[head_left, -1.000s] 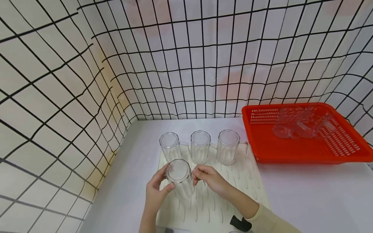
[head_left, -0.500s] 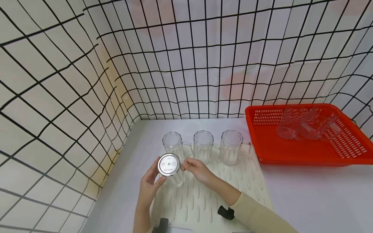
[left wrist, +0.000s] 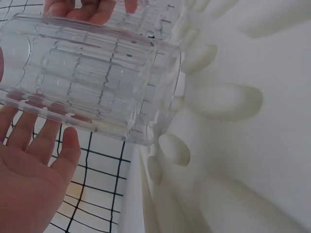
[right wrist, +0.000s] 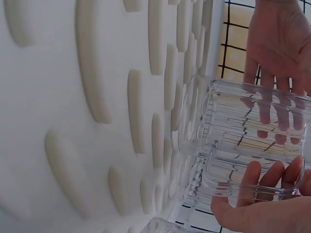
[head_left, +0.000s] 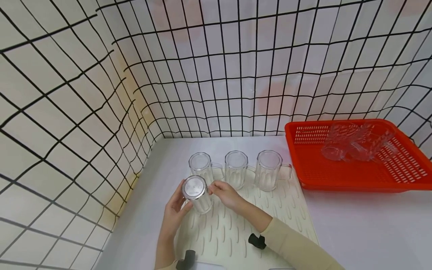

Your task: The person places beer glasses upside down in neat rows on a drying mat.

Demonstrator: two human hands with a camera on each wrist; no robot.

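A clear glass mug (head_left: pixel 202 202) is held upside down, base up and slightly tilted, over the front left of a cream ridged mat (head_left: pixel 236 236). My left hand (head_left: pixel 173 212) grips its side, thumb in front and fingers behind. On the other side my right hand (head_left: pixel 227 194) pinches the handle, which the fingers mostly hide. In the left wrist view the mug's rim (left wrist: pixel 167 97) is at the mat's ridges; whether it fully rests there I cannot tell. Behind it, in a row on the mat, stand three similar mugs: left (head_left: pixel 200 163), middle (head_left: pixel 236 170) and right (head_left: pixel 268 170), handles rightward.
A red plastic basket (head_left: pixel 320 183) stands at the back right with several clear glass mugs (head_left: pixel 357 144) lying in it. Black wire grid (head_left: pixel 219 78) walls off the back and left of the white table (head_left: pixel 354 225).
Both hands have carried the mug a little left and away from me. Its base tipped toward the camera midway and has since tilted back slightly. The row of mugs stays put.
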